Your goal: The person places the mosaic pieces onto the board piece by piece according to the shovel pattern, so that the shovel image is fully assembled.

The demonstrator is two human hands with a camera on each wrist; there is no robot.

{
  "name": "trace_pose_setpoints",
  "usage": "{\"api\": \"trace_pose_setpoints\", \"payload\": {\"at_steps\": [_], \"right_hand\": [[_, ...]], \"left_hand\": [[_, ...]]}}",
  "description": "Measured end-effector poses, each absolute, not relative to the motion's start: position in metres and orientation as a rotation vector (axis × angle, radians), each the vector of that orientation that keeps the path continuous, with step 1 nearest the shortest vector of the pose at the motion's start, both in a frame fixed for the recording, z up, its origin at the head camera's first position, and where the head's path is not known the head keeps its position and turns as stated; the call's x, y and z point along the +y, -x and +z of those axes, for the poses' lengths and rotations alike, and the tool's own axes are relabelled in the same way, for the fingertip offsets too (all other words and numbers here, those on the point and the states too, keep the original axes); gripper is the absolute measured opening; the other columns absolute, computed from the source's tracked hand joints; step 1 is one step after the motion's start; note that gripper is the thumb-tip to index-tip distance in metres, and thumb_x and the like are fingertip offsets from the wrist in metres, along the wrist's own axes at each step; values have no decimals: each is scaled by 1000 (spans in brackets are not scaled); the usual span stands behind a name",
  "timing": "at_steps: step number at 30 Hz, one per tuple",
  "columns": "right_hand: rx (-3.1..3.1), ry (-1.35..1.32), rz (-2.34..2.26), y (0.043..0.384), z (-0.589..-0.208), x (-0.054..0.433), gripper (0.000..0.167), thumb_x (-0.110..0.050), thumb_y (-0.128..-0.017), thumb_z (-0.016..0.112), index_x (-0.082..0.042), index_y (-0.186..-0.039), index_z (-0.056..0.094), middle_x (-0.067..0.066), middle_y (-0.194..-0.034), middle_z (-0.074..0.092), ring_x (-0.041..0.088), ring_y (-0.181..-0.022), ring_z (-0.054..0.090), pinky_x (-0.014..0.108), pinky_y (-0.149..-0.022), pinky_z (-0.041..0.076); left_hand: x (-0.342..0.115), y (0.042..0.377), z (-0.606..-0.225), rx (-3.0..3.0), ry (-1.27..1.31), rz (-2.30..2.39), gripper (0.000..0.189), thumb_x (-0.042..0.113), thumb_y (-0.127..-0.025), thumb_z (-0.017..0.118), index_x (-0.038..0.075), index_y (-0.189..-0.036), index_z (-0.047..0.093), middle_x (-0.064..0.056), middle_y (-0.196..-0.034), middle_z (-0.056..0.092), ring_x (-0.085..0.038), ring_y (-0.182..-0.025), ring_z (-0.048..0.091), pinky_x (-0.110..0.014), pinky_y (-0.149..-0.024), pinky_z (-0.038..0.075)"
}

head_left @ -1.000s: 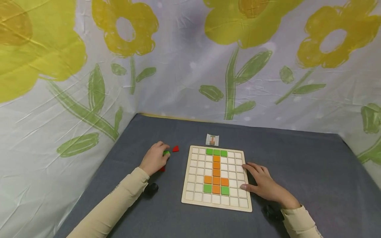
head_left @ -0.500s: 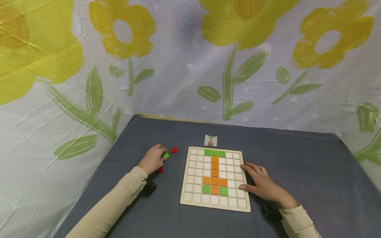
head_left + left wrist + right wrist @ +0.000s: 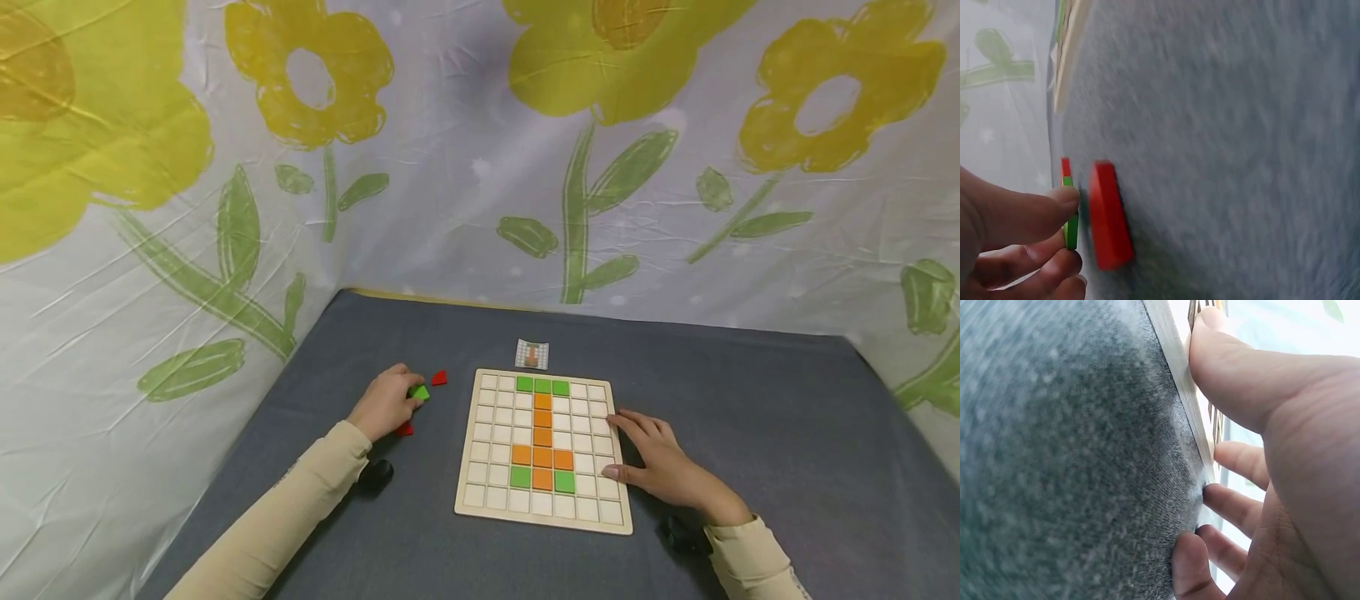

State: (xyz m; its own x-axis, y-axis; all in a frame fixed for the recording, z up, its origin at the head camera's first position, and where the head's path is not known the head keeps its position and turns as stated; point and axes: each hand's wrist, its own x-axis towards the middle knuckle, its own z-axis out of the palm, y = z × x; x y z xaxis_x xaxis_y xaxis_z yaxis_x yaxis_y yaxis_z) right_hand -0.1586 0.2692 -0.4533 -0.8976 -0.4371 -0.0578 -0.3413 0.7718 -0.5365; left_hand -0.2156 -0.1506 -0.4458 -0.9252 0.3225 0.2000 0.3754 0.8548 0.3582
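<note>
My left hand [image 3: 384, 403] pinches a small green tile [image 3: 423, 392] between thumb and fingers, left of the board. In the left wrist view that green tile [image 3: 1070, 215] stands edge-on under the thumb, close to a thick-edged red piece [image 3: 1110, 219]. One red piece [image 3: 439, 378] lies beyond the fingertips, another red piece [image 3: 405, 430] just below the hand. My right hand [image 3: 663, 467] rests with thumb and fingers spread along the right rim of a wooden grid board [image 3: 543, 518]. Orange tiles [image 3: 542, 437] form a column with a crossbar there, with green tiles [image 3: 542, 386] above and beside it.
A small printed card [image 3: 532, 354] with a grid picture lies behind the board on the dark grey tablecloth [image 3: 750, 400]. A flower-printed curtain [image 3: 442, 208] hangs behind the table. Black wrist devices [image 3: 377, 477] sit under both wrists.
The green tile shows more clearly past my left fingertips than a second ago. My right hand stays at the board's rim; the whole view has shifted slightly.
</note>
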Motion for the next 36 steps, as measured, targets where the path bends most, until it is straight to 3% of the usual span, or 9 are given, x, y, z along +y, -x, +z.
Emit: {"api": "trace_pose_setpoints", "payload": {"at_steps": [15,27,36], "right_hand": [[2793,597,-792,159,-456,271,80,-48,-85,67,-8,-146,35,23,-150,25,48,-132,18,69,-94,30],[2785,587,-799,160,-454,271,79,-49,-85,66,-9,-146,35,22,-151,25,47,-132,18,69,-94,30],[2791,601,-805,160,-457,270,78,-47,-86,66,-9,-146,35,23,-150,25,48,-131,18,69,-94,30]], "left_hand": [[-106,184,-426,-2808,764,-738,33,5,-80,76,1,-111,69,-7,-98,59,-18,-84,58,-32,-73,50],[-60,155,-427,-2724,1153,-764,29,10,-83,74,5,-111,69,-4,-98,60,-15,-83,52,-23,-72,47],[-35,137,-435,-2655,1472,-692,24,12,-88,70,8,-111,69,-1,-98,58,-10,-89,51,-16,-80,42]]}}
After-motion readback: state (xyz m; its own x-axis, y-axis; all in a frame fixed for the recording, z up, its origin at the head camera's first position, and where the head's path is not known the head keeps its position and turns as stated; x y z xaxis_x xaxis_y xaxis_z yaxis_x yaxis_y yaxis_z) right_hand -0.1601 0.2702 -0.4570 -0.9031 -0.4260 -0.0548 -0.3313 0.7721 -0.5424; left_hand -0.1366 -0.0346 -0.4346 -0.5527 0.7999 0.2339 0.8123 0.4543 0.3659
